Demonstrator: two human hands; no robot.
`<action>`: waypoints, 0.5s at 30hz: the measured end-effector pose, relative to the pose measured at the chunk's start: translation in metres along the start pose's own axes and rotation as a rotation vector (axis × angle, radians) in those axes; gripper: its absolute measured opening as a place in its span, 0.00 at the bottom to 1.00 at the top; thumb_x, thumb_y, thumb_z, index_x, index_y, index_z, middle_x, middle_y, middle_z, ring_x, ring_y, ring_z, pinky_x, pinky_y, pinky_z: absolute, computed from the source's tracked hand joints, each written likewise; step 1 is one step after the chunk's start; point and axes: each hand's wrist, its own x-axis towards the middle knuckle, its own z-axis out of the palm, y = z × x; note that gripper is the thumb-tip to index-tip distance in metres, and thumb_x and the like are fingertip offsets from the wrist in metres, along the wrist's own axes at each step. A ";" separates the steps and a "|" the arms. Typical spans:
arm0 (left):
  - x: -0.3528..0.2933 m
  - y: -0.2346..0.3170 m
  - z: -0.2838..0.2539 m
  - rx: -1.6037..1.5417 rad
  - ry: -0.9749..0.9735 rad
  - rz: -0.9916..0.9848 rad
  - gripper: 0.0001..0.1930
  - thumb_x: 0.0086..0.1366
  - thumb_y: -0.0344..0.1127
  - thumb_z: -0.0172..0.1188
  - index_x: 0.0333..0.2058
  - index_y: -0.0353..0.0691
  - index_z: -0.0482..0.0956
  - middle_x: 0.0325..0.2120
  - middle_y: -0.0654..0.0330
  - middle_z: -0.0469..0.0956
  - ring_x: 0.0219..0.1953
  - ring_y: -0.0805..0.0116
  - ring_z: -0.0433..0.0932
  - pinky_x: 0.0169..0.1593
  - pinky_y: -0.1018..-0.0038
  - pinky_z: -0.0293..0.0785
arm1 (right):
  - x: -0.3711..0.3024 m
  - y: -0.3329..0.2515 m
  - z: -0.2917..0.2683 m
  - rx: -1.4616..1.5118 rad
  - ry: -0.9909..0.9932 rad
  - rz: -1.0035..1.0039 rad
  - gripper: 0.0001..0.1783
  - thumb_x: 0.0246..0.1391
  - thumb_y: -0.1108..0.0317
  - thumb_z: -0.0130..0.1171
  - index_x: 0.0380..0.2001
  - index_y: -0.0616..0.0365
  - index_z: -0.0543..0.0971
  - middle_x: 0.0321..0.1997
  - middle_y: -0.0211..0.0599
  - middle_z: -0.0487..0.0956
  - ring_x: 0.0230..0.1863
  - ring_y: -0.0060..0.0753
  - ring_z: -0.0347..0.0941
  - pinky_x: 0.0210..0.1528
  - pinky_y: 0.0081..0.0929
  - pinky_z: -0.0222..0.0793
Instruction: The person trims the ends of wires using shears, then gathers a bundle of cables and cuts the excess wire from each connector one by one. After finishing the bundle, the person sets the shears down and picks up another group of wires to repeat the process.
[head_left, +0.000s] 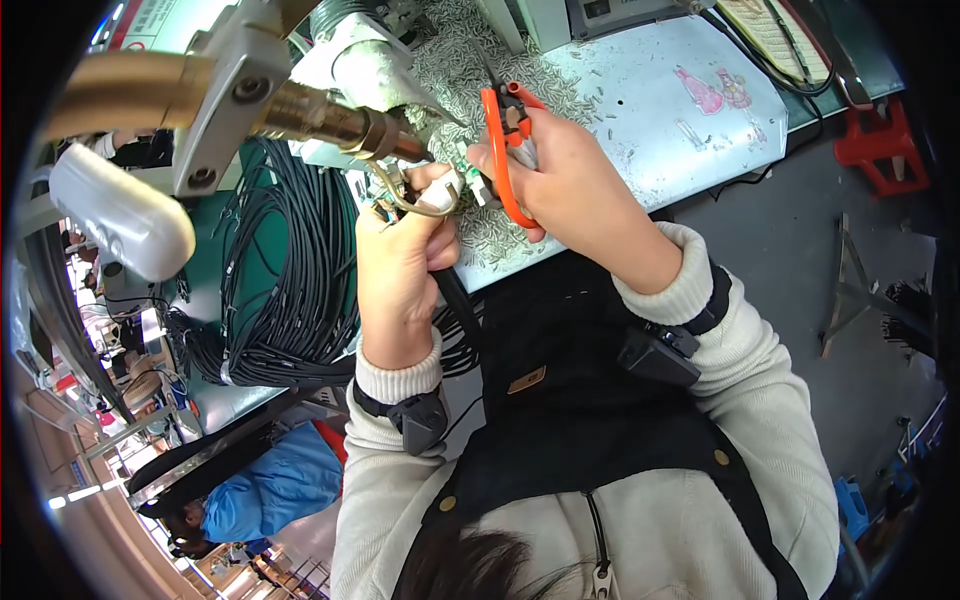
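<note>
My right hand (575,170) is wrapped round orange-handled pliers (507,180), whose dark tip points away over the table. Its thumb and fingertip come close to a small white-and-green piece (477,187) between the two hands. Closed in a fist, my left hand (400,255) grips a black cable (455,300), which hangs below it toward my apron. Thin coloured wire ends show at its fingers, partly covered by a bent metal hook (440,208). Just above the left fingers is the dark tip of a brass nozzle (410,148).
Small metal clippings (450,75) cover much of the white work surface (650,130). A large coil of black cable (290,270) lies left of my left hand. A lamp (120,210) and metal bracket (230,95) overhang the left. A red stool (885,150) stands right; a person in blue (275,485) sits lower left.
</note>
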 end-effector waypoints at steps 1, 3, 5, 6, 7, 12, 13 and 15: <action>0.001 0.002 -0.001 0.018 -0.007 -0.003 0.07 0.52 0.27 0.57 0.31 0.35 0.71 0.14 0.71 0.62 0.11 0.86 0.53 0.14 0.87 0.46 | 0.002 0.002 0.000 -0.001 -0.017 0.008 0.11 0.50 0.65 0.52 0.24 0.63 0.69 0.12 0.25 0.64 0.09 0.15 0.58 0.12 0.16 0.55; 0.002 0.004 -0.004 0.037 -0.013 -0.008 0.08 0.52 0.27 0.58 0.31 0.35 0.70 0.15 0.71 0.62 0.11 0.85 0.53 0.14 0.87 0.46 | 0.005 0.007 0.000 -0.001 -0.034 0.018 0.11 0.50 0.65 0.52 0.24 0.63 0.69 0.12 0.25 0.64 0.10 0.15 0.58 0.12 0.16 0.55; 0.005 0.006 -0.005 0.053 -0.032 -0.029 0.09 0.51 0.28 0.59 0.31 0.35 0.70 0.15 0.71 0.62 0.11 0.85 0.53 0.14 0.87 0.46 | 0.007 0.015 0.001 -0.123 0.029 -0.102 0.12 0.50 0.65 0.53 0.23 0.64 0.69 0.11 0.26 0.64 0.10 0.16 0.58 0.13 0.17 0.55; 0.006 0.006 -0.006 0.060 -0.042 -0.040 0.10 0.51 0.29 0.59 0.31 0.36 0.70 0.15 0.70 0.63 0.12 0.85 0.53 0.14 0.87 0.46 | 0.008 0.017 0.002 -0.184 0.061 -0.162 0.12 0.49 0.65 0.53 0.23 0.64 0.69 0.10 0.26 0.64 0.10 0.17 0.58 0.13 0.18 0.55; 0.006 0.006 -0.007 0.062 -0.042 -0.042 0.10 0.51 0.29 0.59 0.31 0.36 0.70 0.15 0.70 0.63 0.12 0.85 0.53 0.14 0.87 0.46 | 0.008 0.019 0.002 -0.183 0.062 -0.160 0.12 0.49 0.65 0.53 0.23 0.64 0.69 0.10 0.26 0.64 0.10 0.17 0.58 0.13 0.18 0.55; 0.006 0.005 -0.008 0.049 -0.066 -0.013 0.11 0.49 0.30 0.61 0.30 0.36 0.69 0.16 0.70 0.64 0.12 0.85 0.54 0.14 0.87 0.47 | 0.006 0.016 0.003 -0.165 0.098 -0.249 0.13 0.48 0.64 0.55 0.21 0.64 0.68 0.09 0.28 0.63 0.11 0.19 0.58 0.15 0.20 0.54; 0.005 0.005 -0.006 0.055 -0.052 0.006 0.11 0.49 0.30 0.61 0.30 0.37 0.69 0.16 0.70 0.64 0.12 0.85 0.54 0.14 0.87 0.47 | 0.006 0.013 0.003 -0.156 0.089 -0.225 0.14 0.48 0.64 0.55 0.20 0.64 0.68 0.09 0.28 0.63 0.11 0.19 0.57 0.15 0.20 0.53; 0.004 0.005 -0.005 0.062 -0.038 0.024 0.11 0.49 0.30 0.61 0.30 0.37 0.69 0.16 0.69 0.64 0.12 0.85 0.54 0.14 0.87 0.47 | 0.006 0.011 0.002 -0.147 0.080 -0.201 0.14 0.48 0.63 0.55 0.20 0.64 0.68 0.09 0.29 0.63 0.11 0.20 0.57 0.15 0.21 0.53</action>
